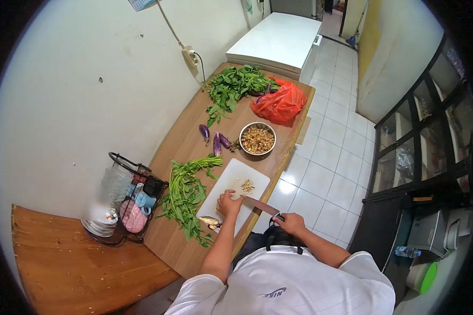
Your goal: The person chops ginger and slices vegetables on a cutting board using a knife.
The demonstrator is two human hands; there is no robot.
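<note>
**Chopping step, mid-cut on the board**

Right hand (290, 222) clenched on knife (261, 206); left hand (229, 203) pins something small, probably eggplant, on cutting board (226, 184). Cut bits (247, 185) lie beyond the blade. Next: a straight downstroke clear of left fingertips.

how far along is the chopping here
Done, it seems: a metal bowl full of chopped pieces, plus a small cut pile on the white cutting board. In hand: the left hand presses something too small to identify onto the board, while the right hand holds the knife. Left: three whole purple eggplants and the greens beside the board look uncut.
</note>
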